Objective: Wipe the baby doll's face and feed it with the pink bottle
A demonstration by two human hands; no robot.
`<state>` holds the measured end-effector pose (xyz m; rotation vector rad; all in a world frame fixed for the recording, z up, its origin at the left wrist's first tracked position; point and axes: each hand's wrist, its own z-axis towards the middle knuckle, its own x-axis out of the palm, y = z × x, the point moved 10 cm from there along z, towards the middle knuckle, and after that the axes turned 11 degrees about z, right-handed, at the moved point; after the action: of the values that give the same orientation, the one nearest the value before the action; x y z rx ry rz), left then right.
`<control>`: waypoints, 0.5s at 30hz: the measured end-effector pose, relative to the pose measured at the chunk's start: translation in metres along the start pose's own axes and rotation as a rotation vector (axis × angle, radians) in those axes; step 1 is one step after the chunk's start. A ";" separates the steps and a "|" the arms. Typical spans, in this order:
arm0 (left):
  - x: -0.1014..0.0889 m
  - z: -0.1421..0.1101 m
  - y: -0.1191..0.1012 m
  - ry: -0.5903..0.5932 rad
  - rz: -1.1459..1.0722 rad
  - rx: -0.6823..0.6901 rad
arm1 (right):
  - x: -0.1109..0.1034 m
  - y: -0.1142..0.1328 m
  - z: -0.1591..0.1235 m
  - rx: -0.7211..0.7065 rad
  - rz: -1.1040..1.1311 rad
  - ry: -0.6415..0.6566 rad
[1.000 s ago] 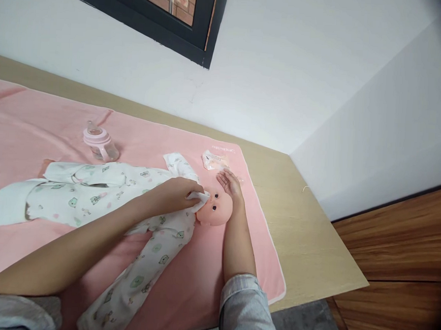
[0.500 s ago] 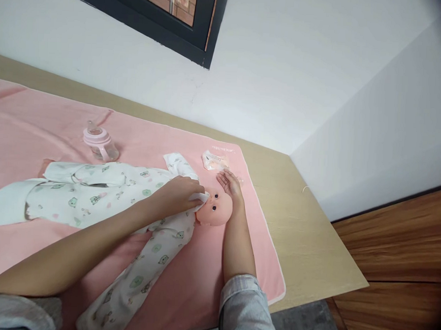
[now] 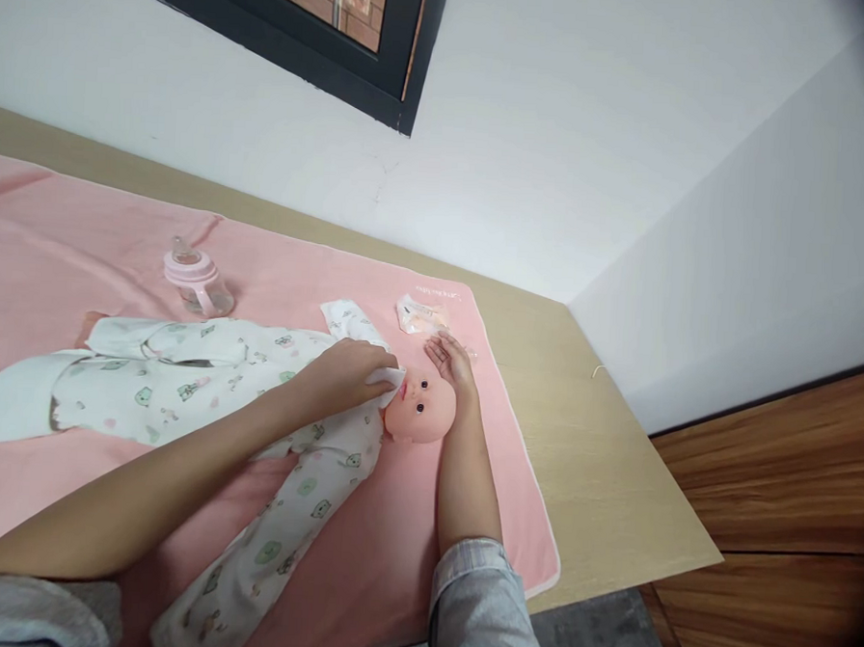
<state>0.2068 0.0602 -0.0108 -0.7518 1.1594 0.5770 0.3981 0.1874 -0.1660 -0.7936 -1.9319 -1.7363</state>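
Observation:
A baby doll point(image 3: 427, 415) lies on its back on a pink mat point(image 3: 420, 545), dressed in a white printed romper point(image 3: 182, 388). Between the fingers of my left hand point(image 3: 346, 372) is a white tissue point(image 3: 389, 384), held at the doll's mouth and chin. My right hand point(image 3: 455, 360) rests on the mat beside the top of the doll's head, palm up with fingers stretched out and holding nothing. Just beyond its fingertips lies a small clear plastic packet point(image 3: 422, 315).
A pink-lidded baby bottle point(image 3: 198, 287) with a handle stands on the mat behind the doll's legs. The mat covers part of a wooden table point(image 3: 584, 467), which meets a white wall point(image 3: 512, 173) at the back. A dark window frame point(image 3: 387, 80) is above.
My left hand has drawn back slightly from the doll's face with the tissue, so the red mouth now shows. The right hand and the doll have stayed put.

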 end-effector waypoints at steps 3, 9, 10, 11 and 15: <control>0.002 0.001 0.001 0.010 0.009 -0.012 | 0.000 0.000 0.000 0.001 -0.006 -0.002; 0.008 0.003 0.004 0.014 0.035 -0.038 | -0.003 -0.003 0.004 0.003 -0.002 0.011; 0.009 0.003 0.004 0.014 0.037 -0.041 | -0.003 -0.004 0.004 0.001 -0.002 0.012; 0.010 0.004 0.005 0.016 0.040 -0.043 | -0.003 -0.004 0.004 0.000 -0.001 0.012; 0.010 0.005 0.003 0.001 0.040 -0.036 | -0.002 -0.003 0.004 -0.001 -0.003 0.011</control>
<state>0.2106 0.0663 -0.0197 -0.7609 1.1701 0.6324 0.3984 0.1908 -0.1701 -0.7804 -1.9260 -1.7398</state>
